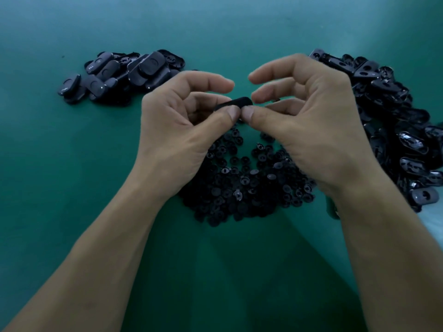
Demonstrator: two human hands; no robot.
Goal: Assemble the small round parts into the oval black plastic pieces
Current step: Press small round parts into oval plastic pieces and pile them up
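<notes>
ringing left hand [182, 133], right hand [311, 123], pinched oval piece [236, 103]: round parts [244, 185], oval piles [124, 75]

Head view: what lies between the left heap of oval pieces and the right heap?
In the head view, the left hand and right hand, together pinching one oval piece over the green table; round parts lie nearer the person.
</notes>
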